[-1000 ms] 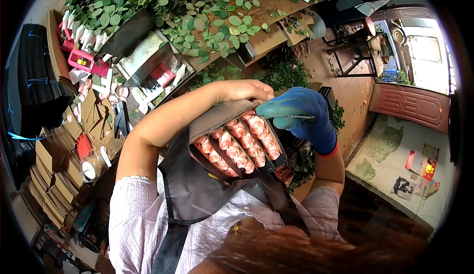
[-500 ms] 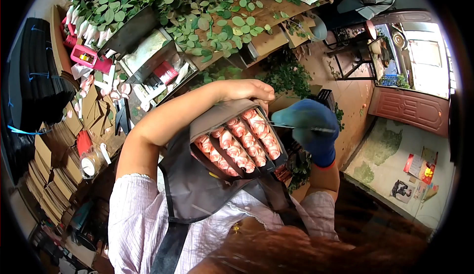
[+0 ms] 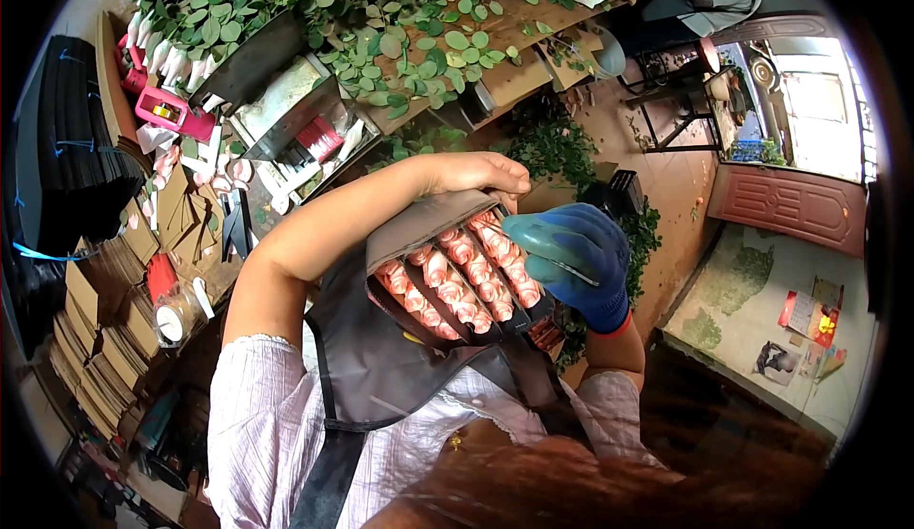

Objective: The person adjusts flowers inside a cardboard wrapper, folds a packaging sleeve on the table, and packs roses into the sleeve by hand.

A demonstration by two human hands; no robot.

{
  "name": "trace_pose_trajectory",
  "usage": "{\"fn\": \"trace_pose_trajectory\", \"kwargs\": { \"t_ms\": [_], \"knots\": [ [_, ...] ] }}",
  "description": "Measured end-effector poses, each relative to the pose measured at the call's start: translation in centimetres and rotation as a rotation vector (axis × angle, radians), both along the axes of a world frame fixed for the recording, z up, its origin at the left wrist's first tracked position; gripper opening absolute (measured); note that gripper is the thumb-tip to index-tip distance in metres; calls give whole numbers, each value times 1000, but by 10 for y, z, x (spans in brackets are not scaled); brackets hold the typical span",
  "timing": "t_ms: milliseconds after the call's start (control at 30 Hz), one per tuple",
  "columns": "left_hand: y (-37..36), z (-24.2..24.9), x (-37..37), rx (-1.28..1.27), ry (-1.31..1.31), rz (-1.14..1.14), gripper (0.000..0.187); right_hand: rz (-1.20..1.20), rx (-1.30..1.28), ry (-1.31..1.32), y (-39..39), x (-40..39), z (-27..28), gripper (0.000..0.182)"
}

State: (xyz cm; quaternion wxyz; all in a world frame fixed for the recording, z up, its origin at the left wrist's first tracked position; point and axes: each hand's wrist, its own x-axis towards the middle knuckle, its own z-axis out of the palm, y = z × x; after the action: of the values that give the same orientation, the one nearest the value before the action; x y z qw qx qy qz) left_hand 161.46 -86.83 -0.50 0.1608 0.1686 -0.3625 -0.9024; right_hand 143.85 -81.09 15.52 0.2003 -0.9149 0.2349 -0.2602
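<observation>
A bunch of pink roses [image 3: 473, 277] lies in rows, divided by dark sheets and wrapped in a grey-brown cover [image 3: 419, 231]. It rests against my apron at chest height. My left hand [image 3: 484, 175], bare, curls closed over the far edge of the wrap and holds the bunch. In a blue glove, my right hand [image 3: 571, 253] is closed on slim metal tweezers [image 3: 569, 267], partly hidden by the fingers. Their tips are close to the far end of the right-hand rose row, beside my left fingers; whether they touch cannot be made out.
Leafy green stems [image 3: 381, 24] cover the bench ahead. To the left are a pink tape dispenser [image 3: 176, 115], a metal box [image 3: 286, 110], black sheets [image 3: 71, 139] and stacked cardboard [image 3: 100, 339]. Another person [image 3: 719, 0] is at the upper right.
My gloved right hand has moved left with the tweezers, closer to the roses and my left fingers. My left hand and the bunch have stayed in place.
</observation>
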Motion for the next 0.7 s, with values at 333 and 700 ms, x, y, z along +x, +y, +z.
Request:
{"fn": "trace_pose_trajectory", "kwargs": {
  "t_ms": [333, 700],
  "knots": [
    [3, 2, 4, -23, -28, 1, 25, -21, 102, -111, 5, -1, -6, 26],
    [3, -4, 7, -29, 56, 38, 22, -186, 207, -26, -4, -20, -10, 21]
  ]
}}
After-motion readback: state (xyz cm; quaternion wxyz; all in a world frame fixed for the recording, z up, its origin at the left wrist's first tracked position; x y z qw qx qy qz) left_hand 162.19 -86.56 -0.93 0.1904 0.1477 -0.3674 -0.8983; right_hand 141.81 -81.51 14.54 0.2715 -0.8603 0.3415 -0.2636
